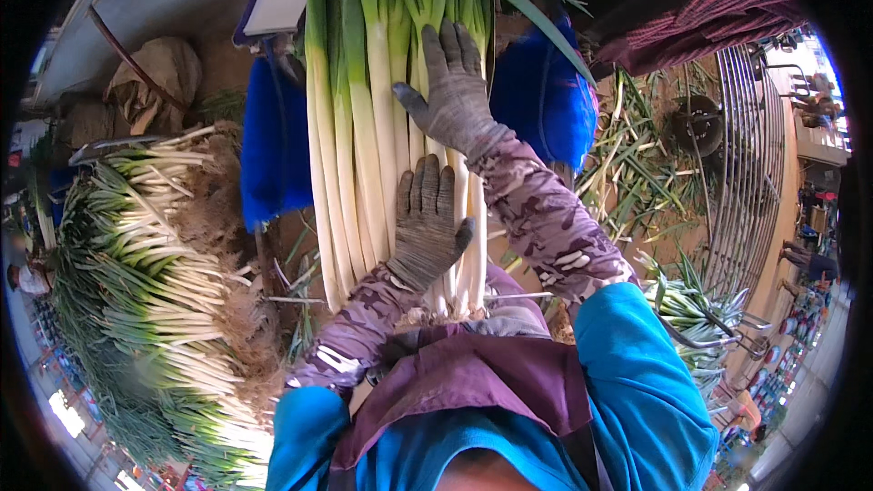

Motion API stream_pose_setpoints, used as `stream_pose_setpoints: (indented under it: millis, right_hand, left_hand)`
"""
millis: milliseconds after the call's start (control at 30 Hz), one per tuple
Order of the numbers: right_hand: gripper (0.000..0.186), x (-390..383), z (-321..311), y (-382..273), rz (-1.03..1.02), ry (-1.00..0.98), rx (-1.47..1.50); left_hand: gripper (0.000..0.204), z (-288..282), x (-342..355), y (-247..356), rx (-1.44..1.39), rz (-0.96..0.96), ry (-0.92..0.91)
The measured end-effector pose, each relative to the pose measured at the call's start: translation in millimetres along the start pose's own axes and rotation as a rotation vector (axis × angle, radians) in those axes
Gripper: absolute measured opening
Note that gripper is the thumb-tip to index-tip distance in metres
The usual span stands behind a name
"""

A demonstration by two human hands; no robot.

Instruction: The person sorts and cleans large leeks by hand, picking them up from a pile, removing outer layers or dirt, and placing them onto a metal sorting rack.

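A row of long green onions [364,145] lies side by side in front of me, white stalks toward my body and green leaves away. Both my hands wear grey knit gloves. My left hand [425,223] rests flat on the lower white stalks, its fingers stretched out and thumb apart. Farther up, my right hand [452,95] lies over the stalks where white turns to green, fingers extended and thumb spread. Neither hand is wrapped round a stalk. The root ends [446,314] lie close to my purple apron [464,377].
A large heap of green onions [173,309] with roots lies at left. Blue covers [275,145] hang on both sides of the row. At right are loose leaves [627,164], a metal rack [750,155] and another onion pile [696,309]. A sack [155,73] stands far left.
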State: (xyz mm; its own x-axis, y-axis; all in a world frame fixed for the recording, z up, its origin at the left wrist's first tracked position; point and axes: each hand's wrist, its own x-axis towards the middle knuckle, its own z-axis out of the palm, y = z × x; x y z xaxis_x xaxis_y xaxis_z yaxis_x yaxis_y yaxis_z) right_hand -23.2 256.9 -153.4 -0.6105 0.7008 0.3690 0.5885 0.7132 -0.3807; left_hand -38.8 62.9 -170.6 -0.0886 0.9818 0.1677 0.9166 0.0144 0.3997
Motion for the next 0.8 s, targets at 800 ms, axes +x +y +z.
stream_pose_setpoints:
  millis: [800]
  right_hand:
    - [0.078, -49, -48, 48, 0.26, -0.066, -0.003]
  left_hand:
    - [0.072, 12, 39, -7, 0.056, -0.008, 0.102]
